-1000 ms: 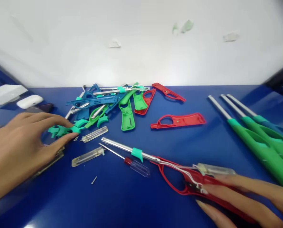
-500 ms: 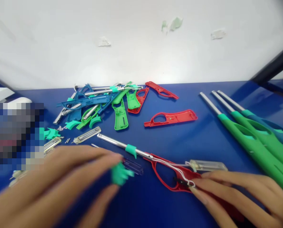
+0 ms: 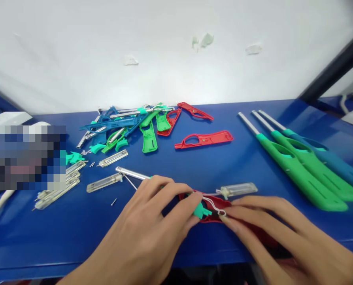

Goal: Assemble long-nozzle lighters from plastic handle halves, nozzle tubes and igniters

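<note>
Between the fingertips of my left hand (image 3: 152, 221) is a small teal plastic piece (image 3: 200, 211), over the opening of a red casing half (image 3: 223, 202). My right hand (image 3: 277, 225) grips that casing at its wide end, fingertips by a white looped wire (image 3: 221, 212). A silver metal tube (image 3: 131, 173) points left out of the casing, partly hidden behind my left hand. Just beyond the casing lies a clear fluid reservoir (image 3: 240, 189), with a thin tube leading toward the casing.
A pile of blue, green and red casing parts (image 3: 125, 126) lies at the back. Clear reservoirs (image 3: 59, 194) are at the left, another red half (image 3: 212, 139) beyond my hands. Long green lighters (image 3: 301, 170) and a blue one (image 3: 333, 158) lie at the right.
My left hand has moved right with the teal piece, from left of the casing to over its opening. The view has shifted, showing more of the table's near edge.
</note>
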`<state>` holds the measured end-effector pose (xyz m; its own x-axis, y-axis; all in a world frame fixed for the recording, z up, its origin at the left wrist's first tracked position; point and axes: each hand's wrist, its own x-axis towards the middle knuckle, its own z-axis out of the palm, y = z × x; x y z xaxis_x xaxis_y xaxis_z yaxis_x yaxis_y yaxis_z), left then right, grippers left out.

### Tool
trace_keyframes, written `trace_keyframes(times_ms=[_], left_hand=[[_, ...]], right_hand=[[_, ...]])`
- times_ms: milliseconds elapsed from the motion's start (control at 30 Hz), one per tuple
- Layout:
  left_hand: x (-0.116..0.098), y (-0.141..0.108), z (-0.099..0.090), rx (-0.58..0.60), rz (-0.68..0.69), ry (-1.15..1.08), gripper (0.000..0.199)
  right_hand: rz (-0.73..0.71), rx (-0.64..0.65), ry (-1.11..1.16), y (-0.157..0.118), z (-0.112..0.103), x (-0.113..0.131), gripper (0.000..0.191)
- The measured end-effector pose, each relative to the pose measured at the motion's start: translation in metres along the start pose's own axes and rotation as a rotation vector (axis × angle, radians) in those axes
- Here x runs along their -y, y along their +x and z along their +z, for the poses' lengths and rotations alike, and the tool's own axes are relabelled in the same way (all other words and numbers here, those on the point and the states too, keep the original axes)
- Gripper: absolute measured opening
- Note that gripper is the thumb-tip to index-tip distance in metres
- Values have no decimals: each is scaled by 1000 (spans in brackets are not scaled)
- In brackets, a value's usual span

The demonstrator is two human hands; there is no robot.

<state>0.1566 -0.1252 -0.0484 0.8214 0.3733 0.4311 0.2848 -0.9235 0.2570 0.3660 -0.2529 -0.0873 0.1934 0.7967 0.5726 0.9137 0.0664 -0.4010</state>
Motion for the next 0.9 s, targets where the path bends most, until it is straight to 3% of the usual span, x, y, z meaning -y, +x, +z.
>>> trace_keyframes(times_ms=[167, 300, 533, 733, 900], left_hand=[[-3, 4, 5, 29, 24, -3, 23], [0, 5, 10, -65, -36, -70, 20], [4, 8, 17, -69, -28, -53, 19], [4, 9, 21, -146, -63, -70, 27], [3, 9, 22, -102, -68, -102, 24]], right_hand=[[2, -28, 14, 7, 0, 5, 14], [-9, -69, 47, 9, 0, 9, 13], [8, -81, 36, 7, 1, 7, 15], [55, -60, 20, 5, 0, 5, 8], [109, -33, 77, 7, -2, 9, 10]])
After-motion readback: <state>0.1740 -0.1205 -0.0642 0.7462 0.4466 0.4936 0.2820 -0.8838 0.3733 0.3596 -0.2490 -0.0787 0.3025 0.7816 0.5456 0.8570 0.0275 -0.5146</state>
